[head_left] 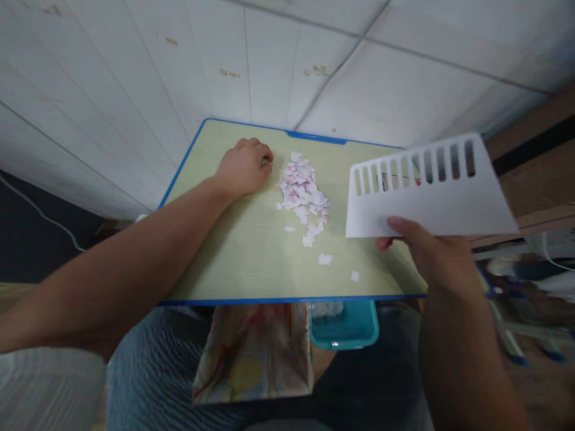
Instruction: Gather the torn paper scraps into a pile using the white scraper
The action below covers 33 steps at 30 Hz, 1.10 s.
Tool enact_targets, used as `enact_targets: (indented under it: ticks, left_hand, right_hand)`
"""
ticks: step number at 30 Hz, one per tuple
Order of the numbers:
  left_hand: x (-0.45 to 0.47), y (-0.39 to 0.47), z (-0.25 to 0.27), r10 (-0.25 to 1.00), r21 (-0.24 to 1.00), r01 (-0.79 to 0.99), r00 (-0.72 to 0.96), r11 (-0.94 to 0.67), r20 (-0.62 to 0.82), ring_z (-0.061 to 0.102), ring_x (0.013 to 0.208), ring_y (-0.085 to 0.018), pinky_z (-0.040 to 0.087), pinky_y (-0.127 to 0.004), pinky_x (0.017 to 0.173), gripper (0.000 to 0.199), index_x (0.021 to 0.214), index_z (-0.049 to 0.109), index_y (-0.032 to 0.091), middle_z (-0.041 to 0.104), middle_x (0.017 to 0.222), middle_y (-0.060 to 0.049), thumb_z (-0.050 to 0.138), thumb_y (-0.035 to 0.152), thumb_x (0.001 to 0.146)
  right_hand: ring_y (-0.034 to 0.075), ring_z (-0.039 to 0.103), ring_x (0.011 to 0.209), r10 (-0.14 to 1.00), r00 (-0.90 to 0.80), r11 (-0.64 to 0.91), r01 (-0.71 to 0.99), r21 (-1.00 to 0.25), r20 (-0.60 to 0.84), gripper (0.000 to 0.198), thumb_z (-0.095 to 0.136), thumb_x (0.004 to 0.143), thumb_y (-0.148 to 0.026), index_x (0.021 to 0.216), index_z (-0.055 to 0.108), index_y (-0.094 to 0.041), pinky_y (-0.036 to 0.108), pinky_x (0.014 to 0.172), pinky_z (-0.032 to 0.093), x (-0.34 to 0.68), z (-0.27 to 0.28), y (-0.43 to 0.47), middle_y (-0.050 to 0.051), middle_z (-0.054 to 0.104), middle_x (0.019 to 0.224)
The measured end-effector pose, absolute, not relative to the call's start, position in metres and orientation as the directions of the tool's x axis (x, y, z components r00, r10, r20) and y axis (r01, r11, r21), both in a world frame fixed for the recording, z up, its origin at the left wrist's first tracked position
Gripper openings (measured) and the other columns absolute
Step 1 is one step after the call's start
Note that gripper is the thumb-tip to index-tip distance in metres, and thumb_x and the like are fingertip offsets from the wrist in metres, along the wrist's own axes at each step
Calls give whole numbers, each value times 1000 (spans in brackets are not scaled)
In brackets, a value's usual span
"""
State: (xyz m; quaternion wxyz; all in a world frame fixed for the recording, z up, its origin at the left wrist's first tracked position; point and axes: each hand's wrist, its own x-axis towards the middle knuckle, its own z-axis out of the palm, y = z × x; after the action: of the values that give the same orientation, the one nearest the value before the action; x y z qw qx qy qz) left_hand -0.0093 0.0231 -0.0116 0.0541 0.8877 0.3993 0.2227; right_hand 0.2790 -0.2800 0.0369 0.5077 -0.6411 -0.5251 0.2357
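Note:
My right hand (433, 251) grips the lower edge of a white plastic panel with a row of slots (417, 209), thumb on the near face. The panel is raised and tilted above the right part of the small table (233, 257). On the tabletop lies a loose heap of small white and pinkish paper scraps (300, 185), with a few strays trailing toward the near edge. Left of the heap rests my left hand (246, 167), its fingers curled in. A small dark bit shows at those fingers, too small to name.
Below the table's near edge are a teal plastic basin (369, 326) with whitish material inside and a patterned cloth-like piece (260, 365) over the lap. A white panelled wall (215, 60) stands behind the table. Brown boxes (539, 179) are at the right.

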Motion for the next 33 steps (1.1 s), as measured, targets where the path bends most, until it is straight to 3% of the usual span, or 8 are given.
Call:
enact_targets:
  ticks: [2,6,12,16,21,24,29,33]
  left_hand:
    - [-9,23,-13,734,275,686,576,-673,359,70,136,-37,61,-55,119,30,122,82,19,78,130,-13,60,25,103]
    - [-4,16,-9,750,232,723,566,-651,342,71,139,-38,59,-56,123,38,130,83,17,79,139,-16,55,25,105]
    - [-7,-14,6,814,125,811,543,-572,204,65,152,-43,51,-62,131,54,154,76,13,72,162,-20,44,28,113]
    - [-43,-46,2,831,115,827,530,-551,167,59,160,-45,47,-65,136,60,164,68,14,65,171,-19,44,41,116]
    - [-95,-90,-12,853,120,846,502,-519,144,56,164,-40,44,-57,141,62,164,64,18,63,175,-17,50,52,115]
    - [-103,-114,-18,861,147,851,480,-503,166,53,168,-38,42,-57,142,59,165,63,19,61,177,-17,49,49,116]
    - [-88,-138,-17,885,162,879,411,-448,218,50,170,-38,40,-62,141,54,164,64,20,59,180,-17,46,43,118]
    - [-83,-143,-11,887,159,882,407,-444,218,51,169,-37,40,-61,141,52,164,65,22,60,179,-16,46,41,119]
  right_hand:
    - [24,74,69,839,497,-8,420,-907,223,38,85,102,-44,69,77,-26,40,76,67,272,14,-312,3,77,69]
    - [27,76,74,771,601,-67,404,-913,210,33,87,95,-43,68,77,-27,42,83,69,264,-6,-344,4,77,69]
    - [24,70,61,859,505,-85,307,-948,87,39,88,85,-51,59,72,-26,38,65,65,265,4,-336,5,74,61]
    - [25,70,60,887,455,-49,256,-965,76,34,90,82,-47,62,71,-26,39,67,66,268,1,-334,5,73,59]
    - [22,66,54,899,426,44,131,-990,96,24,91,76,-41,72,72,-26,38,62,63,273,-9,-330,0,71,57]
    - [21,66,54,880,461,78,104,-991,118,24,87,78,-44,78,72,-25,37,63,63,273,-11,-324,-1,71,59]
    - [22,68,56,862,490,90,103,-991,129,28,88,78,-46,86,73,-23,36,61,61,257,-10,-305,3,76,65]
    - [20,67,56,872,477,75,97,-992,112,29,87,85,-47,82,71,-23,34,62,60,237,-11,-285,6,78,68]
